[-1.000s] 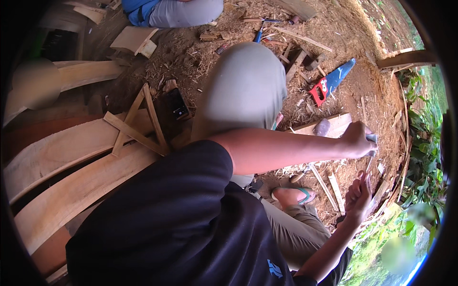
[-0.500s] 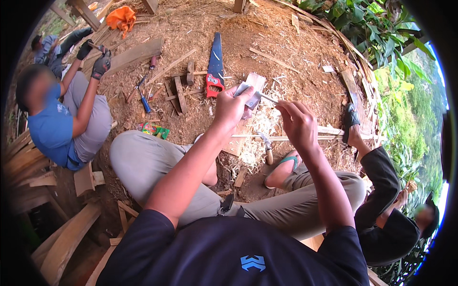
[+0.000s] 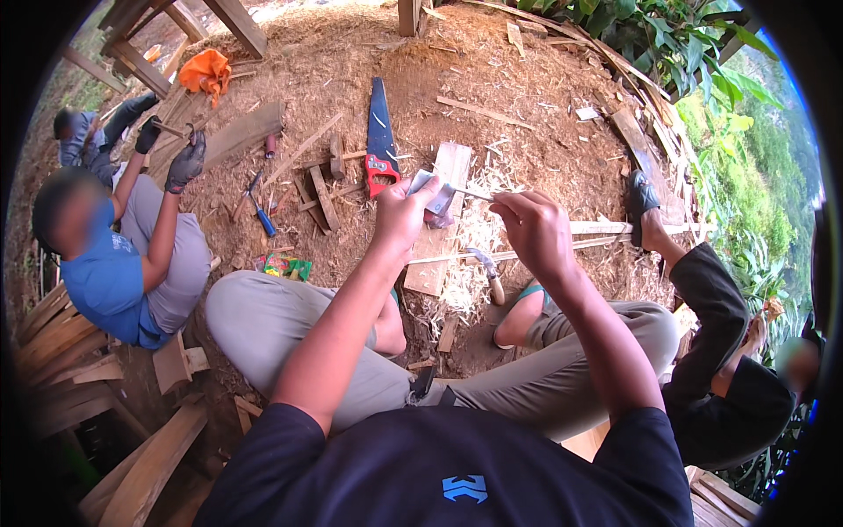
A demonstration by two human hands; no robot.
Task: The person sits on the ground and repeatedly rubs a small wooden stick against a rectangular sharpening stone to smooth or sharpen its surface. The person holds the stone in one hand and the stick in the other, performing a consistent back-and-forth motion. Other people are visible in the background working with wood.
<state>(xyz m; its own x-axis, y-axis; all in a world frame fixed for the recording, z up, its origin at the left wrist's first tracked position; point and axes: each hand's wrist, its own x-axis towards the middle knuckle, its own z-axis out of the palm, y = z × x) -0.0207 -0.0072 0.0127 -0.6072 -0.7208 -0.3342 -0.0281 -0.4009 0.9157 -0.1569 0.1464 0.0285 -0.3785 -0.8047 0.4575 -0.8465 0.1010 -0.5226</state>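
My left hand (image 3: 402, 211) grips a small grey metal-looking piece (image 3: 437, 195) with flat faces, its thumb across the top. My right hand (image 3: 534, 227) pinches the end of a thin grey rod (image 3: 474, 194). The rod's far end meets the grey piece; whether it goes in or only touches cannot be made out. Below the hands lies a pale wooden board (image 3: 428, 274) amid curled shavings. A claw hammer (image 3: 490, 277) with a wooden handle rests beside the board. Just beyond my left hand is a hand saw (image 3: 380, 132) with a red handle.
A blue-handled tool (image 3: 262, 213), wood offcuts (image 3: 322, 198) and a colourful packet (image 3: 288, 267) lie at left. A gloved co-worker (image 3: 114, 255) sits left, holding a small tool; another person (image 3: 729, 386) sits at right. Wooden legs (image 3: 237, 26) stand at the back, an orange cloth (image 3: 205, 72) near them.
Both hands have shifted slightly left and toward me with the grey piece and rod, the view having moved too. The co-worker at left has moved their gloved hands a little.
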